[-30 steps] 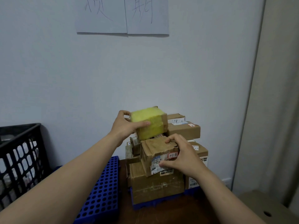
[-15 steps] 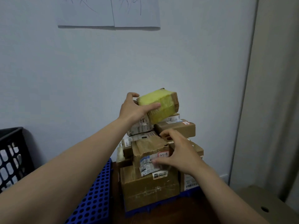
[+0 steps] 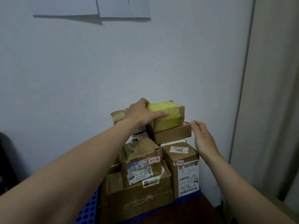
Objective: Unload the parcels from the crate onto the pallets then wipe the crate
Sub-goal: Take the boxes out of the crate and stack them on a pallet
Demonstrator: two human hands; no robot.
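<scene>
Torn middle box [image 3: 137,171]: "3-1-8" is written by hand on a red-edged sticker [image 3: 154,160].
Right box [image 3: 186,172]: "3-1-8" is seen upside down on a second sticker [image 3: 178,162]; "301" is printed on the top label [image 3: 179,149].
Wall papers [image 3: 90,6]: nothing can be read.

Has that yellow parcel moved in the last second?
Yes. The yellow parcel went rightward and back from above the torn box, and now sits on the flat brown box, with the left hand gripping it.
</scene>
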